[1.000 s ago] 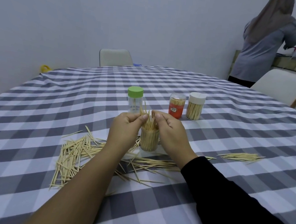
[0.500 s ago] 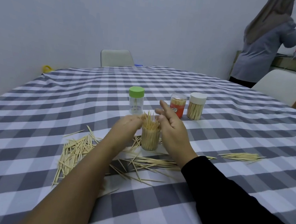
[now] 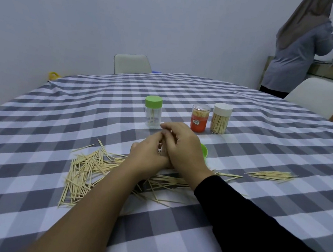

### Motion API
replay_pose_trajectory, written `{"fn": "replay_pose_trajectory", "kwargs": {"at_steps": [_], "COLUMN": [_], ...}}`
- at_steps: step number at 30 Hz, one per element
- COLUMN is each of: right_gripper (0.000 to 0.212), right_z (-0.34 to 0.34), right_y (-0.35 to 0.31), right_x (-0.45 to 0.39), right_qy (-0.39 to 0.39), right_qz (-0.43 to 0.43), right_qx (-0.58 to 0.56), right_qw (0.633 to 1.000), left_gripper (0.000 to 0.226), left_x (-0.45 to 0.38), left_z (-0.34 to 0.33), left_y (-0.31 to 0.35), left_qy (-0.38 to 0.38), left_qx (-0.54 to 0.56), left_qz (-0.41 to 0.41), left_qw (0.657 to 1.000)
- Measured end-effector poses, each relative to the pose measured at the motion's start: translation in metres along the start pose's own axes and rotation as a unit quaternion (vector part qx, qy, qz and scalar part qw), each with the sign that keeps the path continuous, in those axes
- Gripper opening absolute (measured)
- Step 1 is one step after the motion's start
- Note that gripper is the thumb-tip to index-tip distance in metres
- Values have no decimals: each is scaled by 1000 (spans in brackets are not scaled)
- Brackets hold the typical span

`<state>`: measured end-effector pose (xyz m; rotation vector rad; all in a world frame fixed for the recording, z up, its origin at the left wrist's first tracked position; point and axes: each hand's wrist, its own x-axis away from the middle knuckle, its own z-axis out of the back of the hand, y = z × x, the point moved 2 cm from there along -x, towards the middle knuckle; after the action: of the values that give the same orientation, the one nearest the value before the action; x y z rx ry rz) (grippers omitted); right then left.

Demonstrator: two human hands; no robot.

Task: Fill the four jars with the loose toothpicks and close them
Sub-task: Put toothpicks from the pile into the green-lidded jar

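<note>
both the left hand (image 3: 148, 154) and right hand (image 3: 183, 148) are curling round a jar hidden between them, over loose toothpicks (image 3: 87, 166). open checked tabletop (image 3: 262, 140) is lying to the right; a person (image 3: 301, 49) is standing by the far wall.

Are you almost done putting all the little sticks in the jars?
Not yet. The orange jar and white-lid jar look full. Both hands wrap the fourth jar, mostly hidden; its green lid lies beside it. The green-lid jar is nearly empty, and many toothpicks remain loose.
</note>
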<state>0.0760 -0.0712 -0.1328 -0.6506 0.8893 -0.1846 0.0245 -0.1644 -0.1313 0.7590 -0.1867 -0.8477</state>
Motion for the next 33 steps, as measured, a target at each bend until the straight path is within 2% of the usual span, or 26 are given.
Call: {"fn": "replay_pose_trajectory", "kwargs": {"at_steps": [3,7,11,14,16,19,23,25,29,31,33], "right_gripper": [22,31,45,44,43,43,44,40,42,41,40], "right_z": [3,1,2,6,11,13,15,20,26,24,20], "right_y": [2,2,7,7,8,14,17,16,15,15,15], "right_x": [2,8,7,8,8,6,6,5,7,8,9], "right_qy": [3,-58,-87,-123,-116,-118,-117,-82,1,-1,-28], "right_qz": [-1,55,75,55,37,15,-3,-8,27,53,78], "right_qx": [10,43,125,82,62,90,64,23,17,25,63], "right_qw": [1000,996,986,987,991,989,991,996,1000,998,995], "left_gripper": [48,33,46,45,52,78,94,95,75,78,92], "left_x": [-2,-8,-6,-6,-5,-4,-5,-6,-9,-9,-9], "left_z": [-2,-2,-2,-2,-3,-4,-4,-4,-7,-8,-7], "left_y": [-3,-9,-8,-9,-9,-10,-11,-12,-16,-17,-18], "left_qy": [7,34,35,37,37,34,48,56,53,55,50], "left_qx": [11,-3,5,-7,-1,-6,-6,-12,-20,1,29], "left_qz": [5,12,-6,-3,-7,-8,-26,-38,-57,-59,-41], "left_qw": [1000,999,999,999,999,999,999,998,997,997,997]}}
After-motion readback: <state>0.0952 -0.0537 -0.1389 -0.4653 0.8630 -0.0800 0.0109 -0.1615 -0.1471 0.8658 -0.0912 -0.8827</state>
